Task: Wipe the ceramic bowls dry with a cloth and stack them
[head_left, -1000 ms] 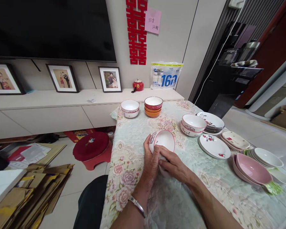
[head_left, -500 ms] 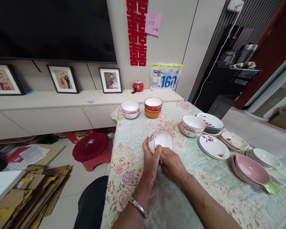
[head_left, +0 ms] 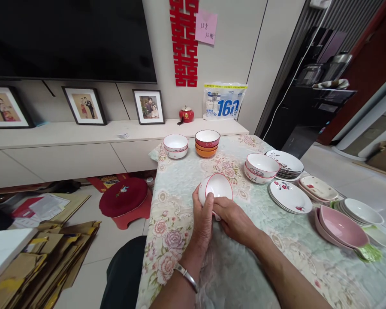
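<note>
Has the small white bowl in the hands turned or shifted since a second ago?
Yes. The bowl, held by both hands, has rotated: its side pattern no longer shows. It stays in place relative to the stacked bowls behind it.

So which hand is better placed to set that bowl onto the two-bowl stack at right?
Probably the right hand: it grips the bowl on the side nearer the stack; the left hand holds its far side.

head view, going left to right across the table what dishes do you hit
white bowl at the far edge → bowl held in both hands → red-rimmed bowl pair → flowered plate → pink dish
</note>
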A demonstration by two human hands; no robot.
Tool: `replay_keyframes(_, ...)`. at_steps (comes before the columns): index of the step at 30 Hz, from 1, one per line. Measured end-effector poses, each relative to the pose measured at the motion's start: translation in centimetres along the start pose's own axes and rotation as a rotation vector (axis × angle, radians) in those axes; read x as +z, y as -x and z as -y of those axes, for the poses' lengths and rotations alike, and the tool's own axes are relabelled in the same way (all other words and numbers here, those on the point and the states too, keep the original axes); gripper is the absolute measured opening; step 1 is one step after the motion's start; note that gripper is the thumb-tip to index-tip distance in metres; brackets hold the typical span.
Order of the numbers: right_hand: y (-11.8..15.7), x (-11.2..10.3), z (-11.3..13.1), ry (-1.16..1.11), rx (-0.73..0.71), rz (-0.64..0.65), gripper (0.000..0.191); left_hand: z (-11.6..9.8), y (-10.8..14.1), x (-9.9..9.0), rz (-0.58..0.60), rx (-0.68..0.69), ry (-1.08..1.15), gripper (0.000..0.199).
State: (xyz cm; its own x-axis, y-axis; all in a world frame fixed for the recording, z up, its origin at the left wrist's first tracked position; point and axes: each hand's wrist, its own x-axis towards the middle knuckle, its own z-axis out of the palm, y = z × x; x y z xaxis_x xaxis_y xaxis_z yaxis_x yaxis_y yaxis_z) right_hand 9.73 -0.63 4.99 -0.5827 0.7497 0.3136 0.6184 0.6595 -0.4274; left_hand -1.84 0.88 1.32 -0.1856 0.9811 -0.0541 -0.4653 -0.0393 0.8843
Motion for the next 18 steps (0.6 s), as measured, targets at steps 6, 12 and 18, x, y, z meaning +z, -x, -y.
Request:
replay_keyframes(6,0.5,0.8,-0.8,0.201,0.104,-0.074,0.035,0.4,0.2,0.3,0.037,0.034,-0.008,0.072)
replay_keyframes(12,0.2,1.8,0.2,-0.381,0.163,-0.309,0.013,0.1,0.5,0.3,0.096,0.109,-0.072,0.084)
replay_keyframes(18,-0.1,0.8,0.7,-0.366,0.078,-0.151,0.039,0.0,0.1,-0.1,0.058,0.060,-0.032,0.064)
